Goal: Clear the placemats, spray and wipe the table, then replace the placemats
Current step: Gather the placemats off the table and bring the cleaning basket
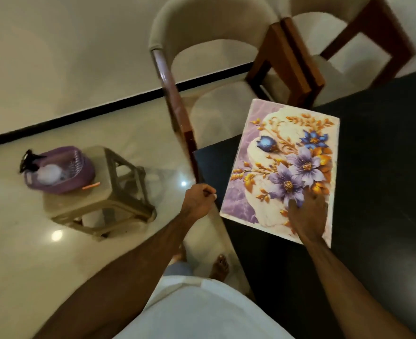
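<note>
A floral placemat (270,152) in purple, white and orange lies near the corner of the dark table (385,167). My right hand (307,214) rests flat on the mat's near part, fingers spread over the flowers. Beside the table's left edge my left hand (198,200) hangs in the air with its fingers curled into a loose fist, holding nothing that I can see. A spray bottle (40,170) with a black trigger lies in a purple basket (79,177) on a small stool (113,201) to the left.
Two cream chairs with wooden frames (214,57) (349,33) stand at the table's far side. An orange stick (91,186) lies on the stool beside the basket. Glossy floor tiles (18,241) stretch left, and my bare feet (220,265) show below.
</note>
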